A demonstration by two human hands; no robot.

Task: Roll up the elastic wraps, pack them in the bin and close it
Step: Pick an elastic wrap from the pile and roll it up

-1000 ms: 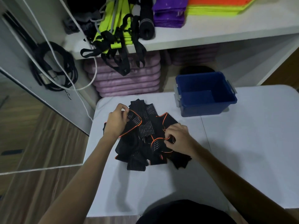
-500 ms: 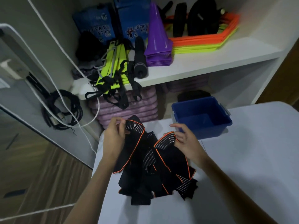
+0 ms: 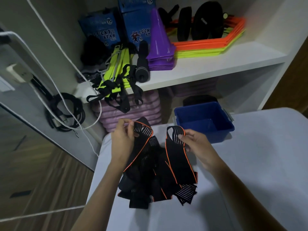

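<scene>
while left hand (image 3: 123,140) and right hand (image 3: 194,141) each pinch an unrolled elastic wrap (image 3: 176,157) end, blue bin (image 3: 204,120) behind is empty, unclosed.

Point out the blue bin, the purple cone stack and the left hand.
blue bin (image 3: 216,130): head view, front wall.
purple cone stack (image 3: 158,35): head view, cone side.
left hand (image 3: 123,139): head view, back of hand.

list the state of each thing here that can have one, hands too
left hand: pinching one wrap end, lifted
right hand: pinching another wrap end, lifted
elastic wraps: unrolled, tangled in a heap on the table
blue bin: open, no wraps inside, no lid on it
</scene>
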